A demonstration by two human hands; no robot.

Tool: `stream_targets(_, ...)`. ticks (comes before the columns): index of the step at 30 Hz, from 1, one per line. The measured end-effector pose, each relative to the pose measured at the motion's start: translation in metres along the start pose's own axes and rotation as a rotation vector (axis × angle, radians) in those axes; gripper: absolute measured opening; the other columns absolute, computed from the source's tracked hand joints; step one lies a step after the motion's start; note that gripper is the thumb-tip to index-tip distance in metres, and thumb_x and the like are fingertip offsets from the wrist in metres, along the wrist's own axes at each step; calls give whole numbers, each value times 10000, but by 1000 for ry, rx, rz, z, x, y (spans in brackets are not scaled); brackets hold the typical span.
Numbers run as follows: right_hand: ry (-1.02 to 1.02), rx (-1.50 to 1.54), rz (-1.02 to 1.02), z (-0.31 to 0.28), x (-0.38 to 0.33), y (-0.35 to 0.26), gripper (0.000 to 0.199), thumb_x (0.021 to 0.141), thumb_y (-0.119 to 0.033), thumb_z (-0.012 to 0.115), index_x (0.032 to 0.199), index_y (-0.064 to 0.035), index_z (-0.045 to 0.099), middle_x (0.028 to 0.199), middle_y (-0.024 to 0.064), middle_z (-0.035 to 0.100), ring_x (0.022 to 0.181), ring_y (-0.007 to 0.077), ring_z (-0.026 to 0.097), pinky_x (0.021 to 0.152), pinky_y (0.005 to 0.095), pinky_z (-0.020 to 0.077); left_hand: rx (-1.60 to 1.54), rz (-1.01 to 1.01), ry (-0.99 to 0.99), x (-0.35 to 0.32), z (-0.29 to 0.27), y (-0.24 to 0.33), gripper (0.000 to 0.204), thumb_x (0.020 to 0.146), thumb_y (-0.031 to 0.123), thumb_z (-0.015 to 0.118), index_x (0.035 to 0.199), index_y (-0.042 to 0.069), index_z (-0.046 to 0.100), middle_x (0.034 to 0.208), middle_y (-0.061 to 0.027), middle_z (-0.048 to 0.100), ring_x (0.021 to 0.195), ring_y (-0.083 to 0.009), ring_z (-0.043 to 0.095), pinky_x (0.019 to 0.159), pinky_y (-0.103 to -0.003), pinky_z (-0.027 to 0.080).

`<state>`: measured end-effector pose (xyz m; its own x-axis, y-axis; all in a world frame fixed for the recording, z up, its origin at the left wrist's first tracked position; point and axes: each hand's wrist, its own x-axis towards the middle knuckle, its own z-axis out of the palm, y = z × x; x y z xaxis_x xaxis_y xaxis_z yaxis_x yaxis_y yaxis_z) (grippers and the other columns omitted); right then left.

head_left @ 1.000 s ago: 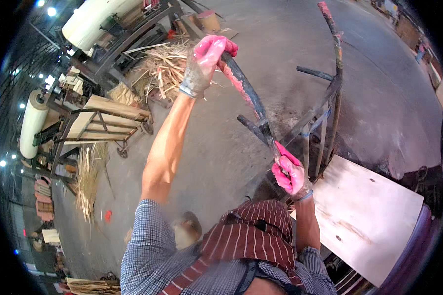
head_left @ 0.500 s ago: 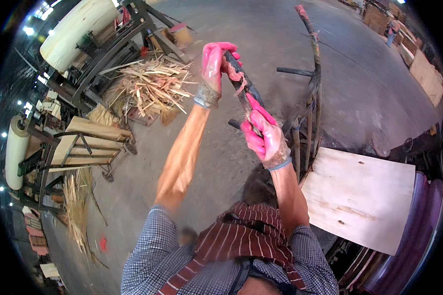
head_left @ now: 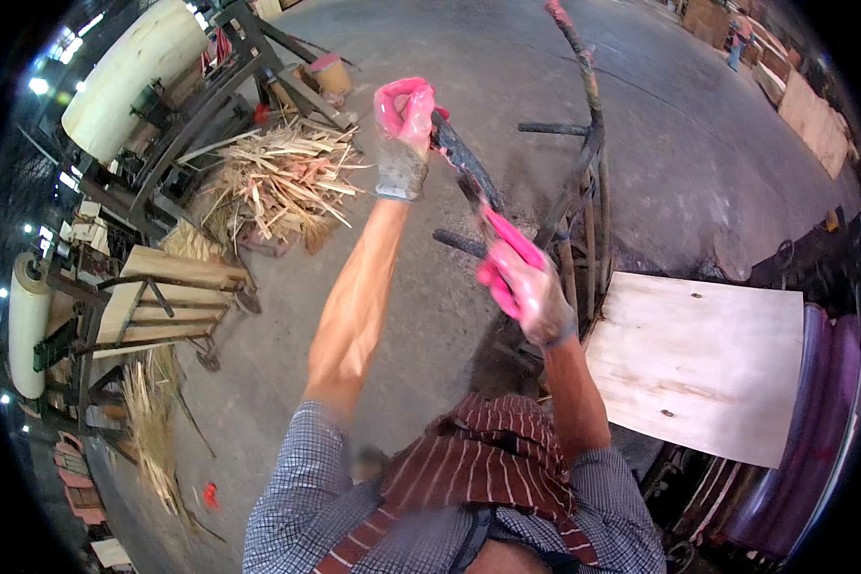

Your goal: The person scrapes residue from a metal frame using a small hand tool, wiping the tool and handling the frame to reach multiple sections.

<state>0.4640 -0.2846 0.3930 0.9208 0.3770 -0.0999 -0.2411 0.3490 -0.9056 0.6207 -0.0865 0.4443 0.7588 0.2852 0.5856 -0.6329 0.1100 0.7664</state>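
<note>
My left hand, in a pink-coated glove with a grey cuff, is closed with curled fingers beside the upper end of a dark bar. Whatever is inside those fingers, if anything, is hidden. Pink residue lines the bar's near edge. My right hand, also pink-gloved, grips a narrow dark scraper-like tool; its tip points up along the bar. The bar belongs to a dark frame with stub arms, and a second stub lies closer to me.
A pale wood sheet lies at the right, beside purple rollers. Wood offcuts are heaped at the left, near a machine with a big pale roll. A trolley stands there too. Far off at the right is a person.
My left hand has come off the bar's face and its fingers have curled in. The pink strip hanging from the bar is gone from there. The right hand has drawn slightly down and right.
</note>
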Motion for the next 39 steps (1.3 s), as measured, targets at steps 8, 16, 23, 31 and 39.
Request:
stream_targets(8,-181,432,116,-65,6,59,444,1020,-337,575,1385,-87,539,764,-6,531,477,27,369,391,178,255,15,29,21,-6,4,1,277,995,301,622,1135,94,504,1041,-103,685,668,-209,684,397,-279,470)
stream_targets(16,-328,392,58,-3,79,-2,434,997,-320,611,1355,-80,561,832,34,612,515,46,436,397,186,283,53,53,-53,-6,-2,7,266,984,205,636,1171,62,513,1051,-96,646,789,-186,658,717,-329,574)
stream_targets(23,-20,253,180,-2,19,-19,559,999,-311,623,1503,-133,458,824,37,588,473,36,359,397,185,268,-20,-108,-60,-4,-9,11,246,986,218,601,1166,60,543,1090,-124,667,764,-249,712,597,-370,604)
stream_targets(31,-234,198,-84,41,75,-22,482,1006,-264,561,1464,-123,508,819,14,582,488,37,393,410,197,286,-132,-145,-67,3,-13,10,288,994,265,530,1167,35,535,1035,-162,662,777,-303,707,667,-417,601)
stream_targets(39,-120,-65,-83,58,70,-39,472,1007,-215,538,1467,-110,512,894,13,612,558,63,492,435,213,355,-207,-161,-74,9,-18,4,397,1041,408,465,1145,27,504,982,-202,676,726,-341,711,663,-441,607)
